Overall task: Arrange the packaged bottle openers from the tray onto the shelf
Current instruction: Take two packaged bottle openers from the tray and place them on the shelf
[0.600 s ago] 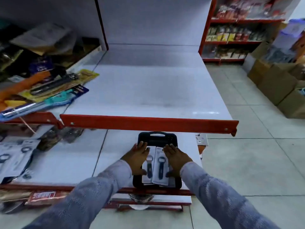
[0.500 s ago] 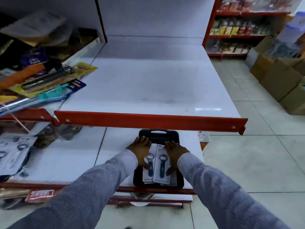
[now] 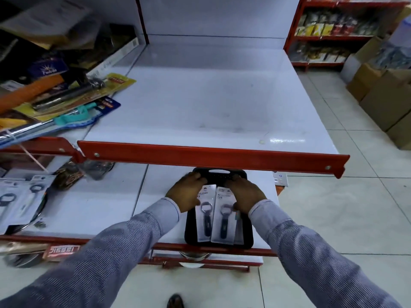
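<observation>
The left hand (image 3: 186, 193) lay with fingers curled over the left packaged bottle opener (image 3: 205, 213), the right hand (image 3: 244, 193) likewise on the right packaged opener (image 3: 224, 215), both on the black tray (image 3: 219, 245) at 6 o'clock. This looked like the pick-up step; next, lifting them to the bare shelf (image 3: 211, 103) at 12 o'clock

The light was even and cool, coming from overhead, and it left a small white glare patch near the front right of the upper shelf (image 3: 222, 103). That shelf cast a soft shadow over the far end of the black tray (image 3: 219, 243) on the lower shelf. The wide lens bowed the red front rail (image 3: 211, 155) and stretched the striped sleeves (image 3: 106, 258) at the bottom corners. Motion blur smeared the packaged goods (image 3: 62, 94) at the left edge (their print mostly unreadable) and softened the cardboard boxes (image 3: 387, 101) at the right.
</observation>
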Demonstrator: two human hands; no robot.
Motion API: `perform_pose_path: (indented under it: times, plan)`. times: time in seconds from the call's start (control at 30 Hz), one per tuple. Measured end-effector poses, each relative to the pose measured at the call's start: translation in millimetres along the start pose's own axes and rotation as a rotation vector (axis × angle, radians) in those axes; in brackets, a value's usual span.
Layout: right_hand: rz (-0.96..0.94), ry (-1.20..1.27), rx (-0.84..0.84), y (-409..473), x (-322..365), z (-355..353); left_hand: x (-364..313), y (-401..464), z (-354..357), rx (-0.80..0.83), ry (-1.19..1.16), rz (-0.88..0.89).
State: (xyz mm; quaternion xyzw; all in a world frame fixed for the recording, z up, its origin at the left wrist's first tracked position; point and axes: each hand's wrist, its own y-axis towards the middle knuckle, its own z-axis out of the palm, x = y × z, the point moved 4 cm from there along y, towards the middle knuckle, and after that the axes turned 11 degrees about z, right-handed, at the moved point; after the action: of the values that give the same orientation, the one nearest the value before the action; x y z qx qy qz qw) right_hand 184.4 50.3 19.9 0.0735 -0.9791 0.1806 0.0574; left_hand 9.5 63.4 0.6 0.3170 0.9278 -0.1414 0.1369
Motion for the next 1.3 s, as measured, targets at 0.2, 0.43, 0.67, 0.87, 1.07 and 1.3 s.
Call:
perform_pose_path:
  times: [0.2, 0.43, 0.67, 0.87, 1.07, 1.3]
  plan:
    - [-0.106, 0.258, -0.101, -68.1, 16.9, -58.4, -51.9, -66.9, -44.9, -0.257, -0.242, -0.021]
    - [-0.248, 0.623, -0.525, -161.8, 18.9, -173.9, -102.1, -138.9, -151.4, -0.745, -0.276, 0.093]
    - [-0.322, 1.022, -0.532, -151.0, 8.7, -284.3, -106.2, -124.5, -267.1, -1.098, -0.6, 0.161]
    - [-0.184, 0.992, -0.485, -43.7, -3.8, -309.3, -37.1, -27.8, -298.3, -1.113, -0.676, 0.002]
    - [0.035, 0.751, -0.485, 23.9, -5.9, -276.2, 9.6, 30.6, -264.1, -0.744, -0.474, -0.237]
    - [0.104, 0.524, -0.443, 34.8, -11.0, -245.0, 0.5, 10.8, -262.6, -0.497, -0.123, -0.145]
